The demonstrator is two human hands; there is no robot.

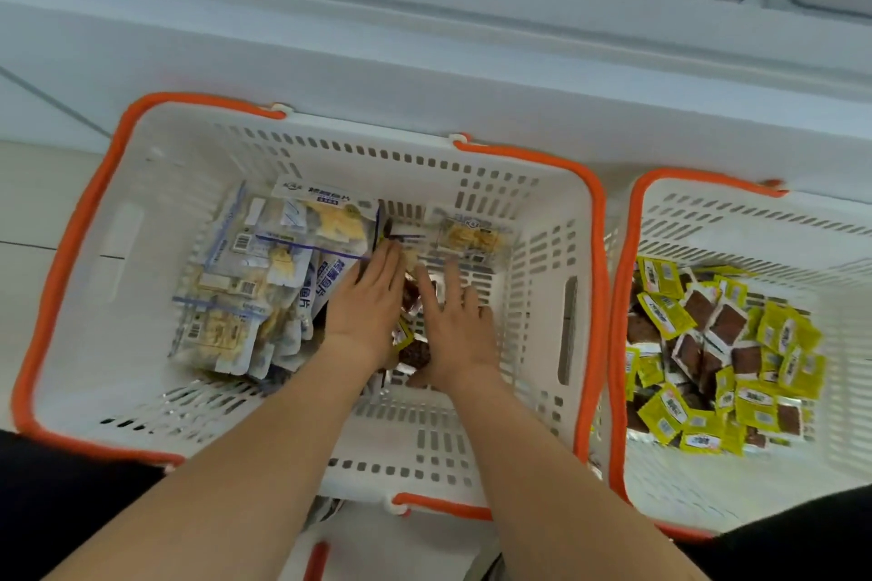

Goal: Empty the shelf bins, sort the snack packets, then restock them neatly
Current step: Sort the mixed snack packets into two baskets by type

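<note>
Both my hands reach down into a white basket with an orange rim (94, 222). My left hand (365, 297) lies flat, fingers straight, against the edge of a pile of blue-and-white fish-snack packets (245, 278) stacked on the basket's left side. My right hand (455, 321) spreads flat over a few small brown and yellow packets (415, 351) on the basket floor between my hands. One more blue-and-white packet (472, 236) lies alone near the far wall. A second white basket (708, 212) to the right holds several yellow and brown packets (722, 354).
A white shelf front (424, 76) runs along behind both baskets. Pale floor tiles (33, 184) show at the left. Another white and orange item (358, 547) lies below the near edge of the basket. My dark clothing fills the lower corners.
</note>
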